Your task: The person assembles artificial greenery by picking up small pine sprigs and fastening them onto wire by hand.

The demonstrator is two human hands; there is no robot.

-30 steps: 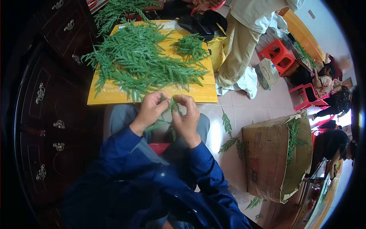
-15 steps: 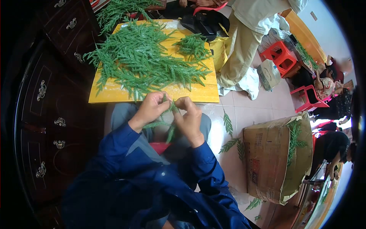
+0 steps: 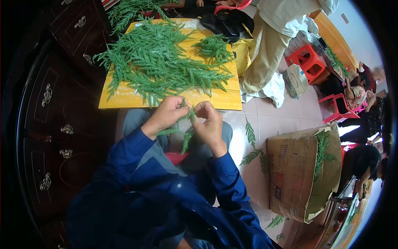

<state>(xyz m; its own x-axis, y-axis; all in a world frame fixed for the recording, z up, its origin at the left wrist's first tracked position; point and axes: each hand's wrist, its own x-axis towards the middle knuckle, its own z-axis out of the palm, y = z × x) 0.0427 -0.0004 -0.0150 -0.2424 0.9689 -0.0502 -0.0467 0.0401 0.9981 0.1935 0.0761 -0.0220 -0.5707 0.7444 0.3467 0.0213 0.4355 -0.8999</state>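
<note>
Just in front of the table edge, my left hand (image 3: pixel 168 113) pinches a green artificial fern-like sprig (image 3: pixel 187 139) between thumb and fingers. My right hand (image 3: pixel 208 124) pinches another part of the same greenery, close beside the left. Parts of the sprig hang below both hands over my lap; the exact spot where the fingertips grip is partly hidden. Beyond them, a large heap of similar green sprigs (image 3: pixel 153 58) covers much of the yellow table (image 3: pixel 170 103). A smaller bunch (image 3: pixel 213 47) lies at its right side.
A cardboard box (image 3: pixel 294 174) with greenery inside stands on the floor to the right. Loose sprigs (image 3: pixel 250 133) lie near it. Dark drawers (image 3: pixel 49 116) line the left. A person in light trousers (image 3: pixel 267 54) stands beyond the table; red stools (image 3: pixel 306 62) and other people are farther right.
My hands stay near the table edge with the sprig between them, and my fingers have shifted slightly. The whole view has moved a little.
</note>
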